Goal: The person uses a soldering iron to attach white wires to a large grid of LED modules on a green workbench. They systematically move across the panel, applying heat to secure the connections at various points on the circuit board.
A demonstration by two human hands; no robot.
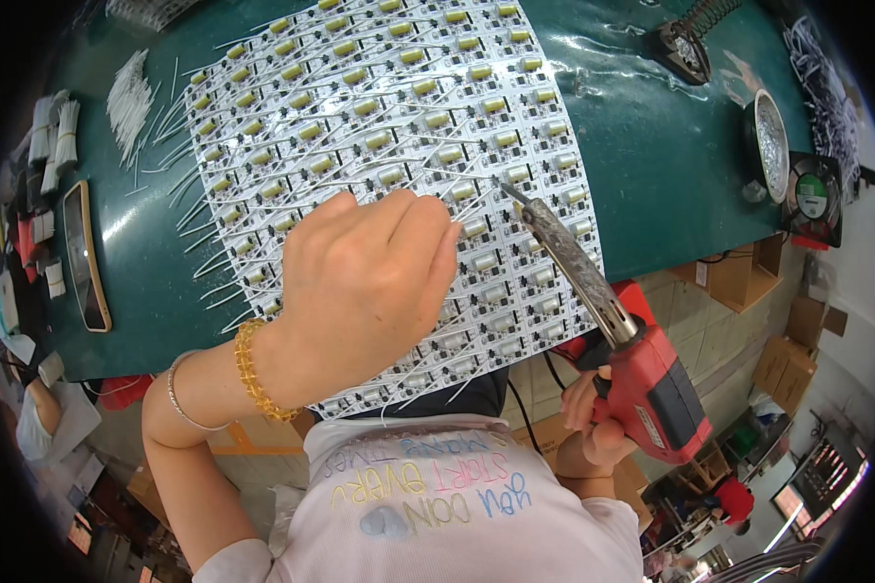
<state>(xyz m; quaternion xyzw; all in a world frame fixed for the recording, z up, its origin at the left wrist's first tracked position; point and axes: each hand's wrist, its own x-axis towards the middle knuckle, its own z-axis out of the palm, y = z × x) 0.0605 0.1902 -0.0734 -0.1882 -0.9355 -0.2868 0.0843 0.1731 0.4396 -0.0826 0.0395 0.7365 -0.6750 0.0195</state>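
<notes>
A large white panel of many small circuit boards (504,267), with yellowish cylindrical parts and dark chips, lies on the green table. Thin white wires stand out from many of the boards, mostly on the left and middle. Over the panel's middle is my left hand (365,277), its fingers curled closed and the fingertips hidden beneath; whether it pinches a wire does not show. My right hand (593,423) grips the trigger handle of a red and black soldering gun (651,389) at the panel's lower right. The gun's pointed tip reaches the boards just right of my left hand.
Loose white wires (129,107) lie in a heap at the left, near a phone (87,255) and wire bundles (66,134). At the right are a soldering iron stand (685,51), a round metal dish (770,146) and a dark spool (813,199). Cardboard boxes (786,373) sit beyond the table's edge.
</notes>
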